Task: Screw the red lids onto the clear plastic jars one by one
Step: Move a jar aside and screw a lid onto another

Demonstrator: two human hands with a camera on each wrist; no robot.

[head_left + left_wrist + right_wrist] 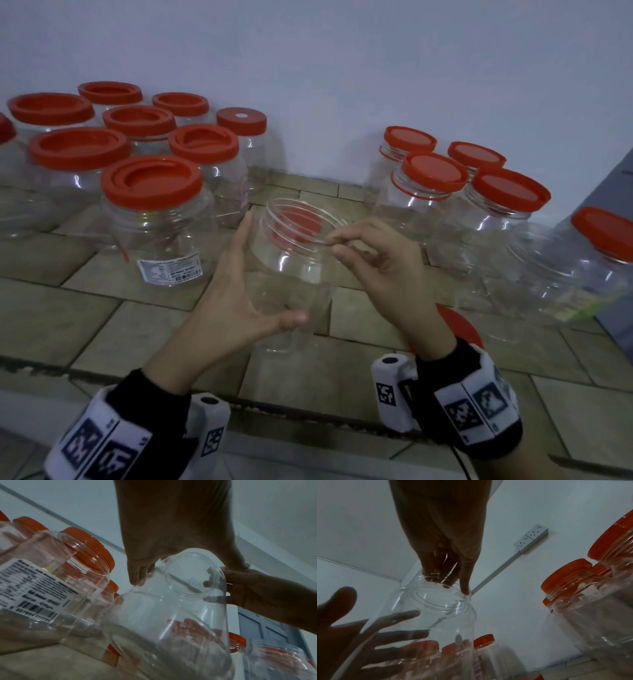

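Note:
An open clear jar (294, 274) (171, 615) (428, 615) with no lid is tilted between my hands at the centre of the tiled surface. My left hand (236, 291) (140, 574) (342, 628) lies flat against its left side, fingers straight and thumb in front of its base. My right hand (363, 250) (257, 595) (447, 561) pinches the threaded rim on the right side of the mouth. A loose red lid (459, 325) lies on the tiles under my right wrist. A red shape (301, 222) shows through the jar's neck; whether it is inside or behind I cannot tell.
Several lidded jars (150, 178) stand at the back left, the nearest one with a label (171, 270). More lidded jars (435, 171) stand at the right. A white wall (325, 85) rises behind, with a socket strip (530, 538). A grey door (616, 192) is at the far right.

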